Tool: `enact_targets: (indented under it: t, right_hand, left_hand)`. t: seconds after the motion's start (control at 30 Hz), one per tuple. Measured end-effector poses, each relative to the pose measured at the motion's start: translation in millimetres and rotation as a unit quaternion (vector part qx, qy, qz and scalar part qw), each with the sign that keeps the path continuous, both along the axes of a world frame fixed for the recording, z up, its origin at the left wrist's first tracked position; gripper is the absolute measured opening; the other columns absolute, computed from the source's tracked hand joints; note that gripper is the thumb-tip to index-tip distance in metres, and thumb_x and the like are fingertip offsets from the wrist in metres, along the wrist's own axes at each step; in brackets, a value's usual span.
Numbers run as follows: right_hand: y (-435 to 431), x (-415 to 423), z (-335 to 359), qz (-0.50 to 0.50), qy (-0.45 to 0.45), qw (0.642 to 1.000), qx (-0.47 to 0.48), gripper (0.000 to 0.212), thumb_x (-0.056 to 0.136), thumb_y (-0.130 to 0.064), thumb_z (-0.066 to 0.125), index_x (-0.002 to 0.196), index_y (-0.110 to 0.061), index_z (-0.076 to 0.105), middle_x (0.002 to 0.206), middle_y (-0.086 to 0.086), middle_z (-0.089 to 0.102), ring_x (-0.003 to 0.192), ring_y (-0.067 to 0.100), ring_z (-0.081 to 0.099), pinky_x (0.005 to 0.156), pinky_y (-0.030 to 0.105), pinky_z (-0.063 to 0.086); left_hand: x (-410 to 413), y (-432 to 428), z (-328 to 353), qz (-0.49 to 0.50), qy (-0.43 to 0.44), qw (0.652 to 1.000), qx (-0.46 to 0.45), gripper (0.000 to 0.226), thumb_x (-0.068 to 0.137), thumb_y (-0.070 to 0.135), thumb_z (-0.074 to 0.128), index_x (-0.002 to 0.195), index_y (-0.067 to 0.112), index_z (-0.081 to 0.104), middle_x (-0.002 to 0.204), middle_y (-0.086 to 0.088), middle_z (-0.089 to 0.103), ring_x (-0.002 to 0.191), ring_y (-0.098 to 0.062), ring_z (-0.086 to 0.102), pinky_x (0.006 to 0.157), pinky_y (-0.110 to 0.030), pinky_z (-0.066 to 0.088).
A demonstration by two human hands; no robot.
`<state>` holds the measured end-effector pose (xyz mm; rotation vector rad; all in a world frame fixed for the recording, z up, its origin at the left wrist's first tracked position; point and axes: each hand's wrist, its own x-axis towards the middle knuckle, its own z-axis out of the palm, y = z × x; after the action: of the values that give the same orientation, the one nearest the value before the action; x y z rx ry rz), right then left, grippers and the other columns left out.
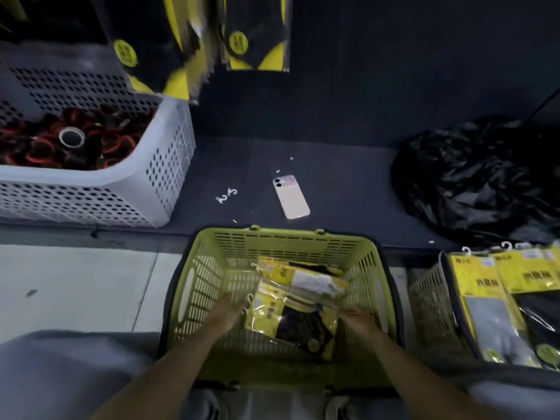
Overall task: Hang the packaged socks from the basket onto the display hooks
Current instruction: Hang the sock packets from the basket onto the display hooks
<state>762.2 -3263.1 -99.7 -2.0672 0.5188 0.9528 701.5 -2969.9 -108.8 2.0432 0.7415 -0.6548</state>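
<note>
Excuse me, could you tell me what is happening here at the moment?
A person is reaching both hands into the green basket, left hand and right hand on either side of the sock packs lying in it. Blur hides whether either hand grips one yet. Above are hanging packs on the display.

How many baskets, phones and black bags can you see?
Baskets: 3 (white basket, green basket, grey basket)
Phone: 1
Black bag: 1
Total: 5
</note>
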Motion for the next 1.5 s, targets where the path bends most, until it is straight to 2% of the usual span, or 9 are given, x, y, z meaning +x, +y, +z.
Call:
enact_targets:
  t: [0.1,0.4,0.53,0.63,0.8,0.9,1.13,1.4,1.5]
  right_hand:
    - [-2,-4,-25,-0.006,0.042,0.999,-0.014,0.031,0.096,-0.017,0.056,0.124,-0.004,0.057,0.120,0.022,0.058,0.115,0.037,0.055,0.088,0.042,0.044]
    - [21,-12,-68,-0.205,0.163,0.963,0.067,0.066,0.091,-0.024,0.064,0.146,-0.004,0.032,0.152,0.015,0.033,0.136,0.034,0.037,0.105,0.041,0.039]
    - [30,-10,-81,-0.244,0.138,0.958,0.055,0.055,0.090,-0.020,0.065,0.139,-0.005,0.045,0.145,0.014,0.044,0.129,0.032,0.045,0.089,0.035,0.042]
    - [37,-6,-80,-0.262,0.158,0.946,0.105,0.045,0.091,-0.018,0.064,0.132,-0.005,0.053,0.134,0.015,0.055,0.121,0.031,0.053,0.073,0.029,0.046]
    - [44,4,-83,-0.205,0.101,0.971,0.069,0.064,0.086,-0.021,0.070,0.141,-0.008,0.041,0.142,0.013,0.046,0.127,0.030,0.047,0.099,0.037,0.041]
    - [42,8,-89,-0.199,0.109,0.972,0.053,0.076,0.086,-0.021,0.071,0.147,-0.011,0.027,0.148,0.013,0.037,0.132,0.031,0.041,0.096,0.035,0.039]
    - [45,13,-102,-0.216,0.095,0.971,0.040,0.076,0.076,-0.011,0.078,0.140,-0.005,0.038,0.138,0.015,0.049,0.123,0.032,0.050,0.098,0.039,0.043]
    - [36,20,-90,-0.172,0.106,0.972,0.120,0.063,0.079,-0.016,0.076,0.135,-0.011,0.048,0.133,0.013,0.055,0.119,0.030,0.054,0.099,0.042,0.045]
    - [36,18,-88,-0.188,0.123,0.953,0.204,0.036,0.084,-0.016,0.069,0.119,-0.012,0.061,0.126,0.018,0.062,0.110,0.030,0.062,0.099,0.046,0.047]
  left_hand:
    - [-2,-7,-23,-0.013,0.039,0.999,0.001,0.052,0.098,0.036,0.046,0.139,0.006,0.040,0.143,-0.018,0.043,0.128,-0.034,0.044,0.104,-0.038,0.038]
    - [-3,-23,-71,0.003,0.084,0.996,-0.037,0.057,0.096,0.024,0.051,0.143,0.000,0.029,0.151,-0.020,0.028,0.139,-0.033,0.028,0.114,-0.040,0.025]
    - [-5,-30,-83,0.021,0.106,0.992,-0.068,0.059,0.096,0.025,0.052,0.145,0.005,0.028,0.152,-0.015,0.026,0.139,-0.030,0.026,0.112,-0.036,0.025]
    - [-5,-33,-86,0.105,0.118,0.982,-0.102,0.050,0.093,0.016,0.056,0.138,0.004,0.038,0.141,-0.016,0.045,0.128,-0.031,0.043,0.088,-0.028,0.034]
    - [-5,-29,-88,0.151,0.115,0.970,-0.149,0.039,0.095,0.013,0.052,0.133,0.003,0.047,0.131,-0.018,0.055,0.120,-0.032,0.052,0.091,-0.036,0.043]
    - [-6,-27,-90,0.166,0.095,0.970,-0.152,0.037,0.096,0.012,0.051,0.131,0.004,0.048,0.127,-0.017,0.057,0.117,-0.032,0.053,0.088,-0.036,0.044]
    - [-7,-25,-95,0.194,0.061,0.967,-0.155,0.041,0.094,0.007,0.053,0.134,0.006,0.046,0.126,-0.015,0.059,0.115,-0.030,0.055,0.097,-0.047,0.047]
    - [-6,-30,-94,0.209,0.050,0.974,-0.074,0.035,0.096,0.021,0.051,0.129,0.009,0.052,0.122,-0.013,0.057,0.107,-0.026,0.054,0.091,-0.039,0.046]
    - [-4,-25,-83,0.334,-0.041,0.942,-0.010,0.028,0.089,0.028,0.062,0.110,0.010,0.060,0.103,-0.007,0.063,0.099,-0.027,0.060,0.078,-0.034,0.049]
